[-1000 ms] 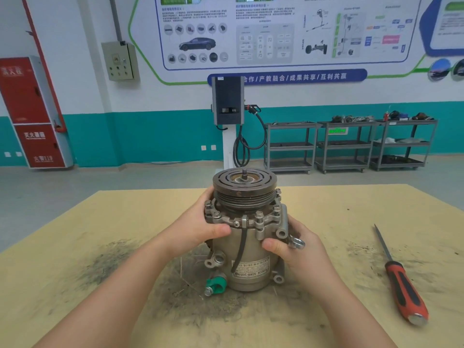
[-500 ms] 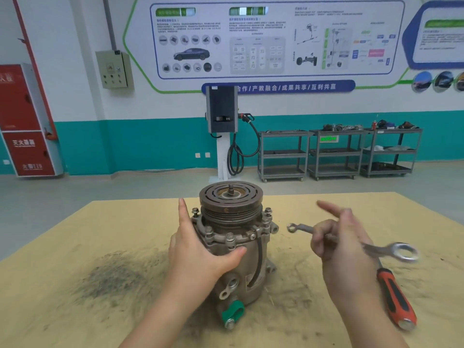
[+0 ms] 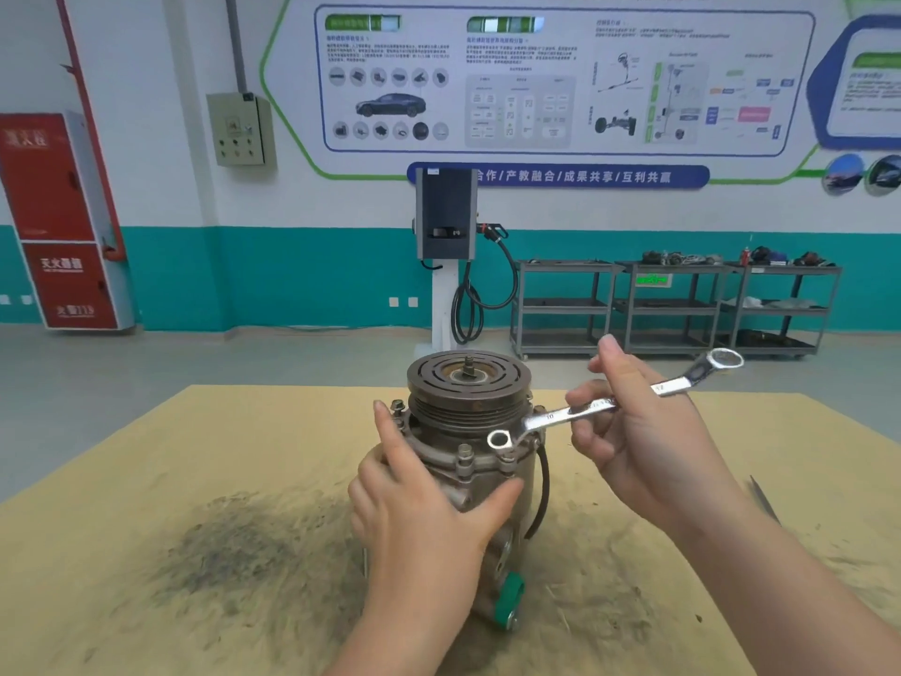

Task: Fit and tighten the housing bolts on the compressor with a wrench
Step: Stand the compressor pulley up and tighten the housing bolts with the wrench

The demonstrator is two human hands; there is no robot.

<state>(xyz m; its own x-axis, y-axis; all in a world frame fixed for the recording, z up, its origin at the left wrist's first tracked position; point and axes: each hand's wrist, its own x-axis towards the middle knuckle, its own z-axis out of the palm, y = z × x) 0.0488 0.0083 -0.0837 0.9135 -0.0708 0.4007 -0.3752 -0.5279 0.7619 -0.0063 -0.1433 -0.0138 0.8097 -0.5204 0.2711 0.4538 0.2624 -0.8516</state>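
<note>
- Compressor (image 3: 480, 485) stands upright on its end at the middle of your desk (image 3: 146, 505), pulley (image 3: 469, 383) on top, amid a dark smear of grime on the yellow surface.
- Your left hand (image 3: 424, 509) wraps the near side of the housing, fingers spread wide against the metal and thumb pointing right across the body.
- Your right hand (image 3: 643, 446) holds a wrench (image 3: 604, 407) by the middle of its shank, fingers closed around it, index finger raised.
- One ring end of the wrench hangs just above a bolt (image 3: 507, 456) on the flange at the front right; whether it touches the bolt head cannot be told. The other ring end tilts up and away to the right.
- More bolts stand upright around the flange, one (image 3: 464, 453) just left of the ring.
- A black hose (image 3: 541, 495) loops down the compressor's right side, and a green cap (image 3: 509, 595) sits at its base.
</note>
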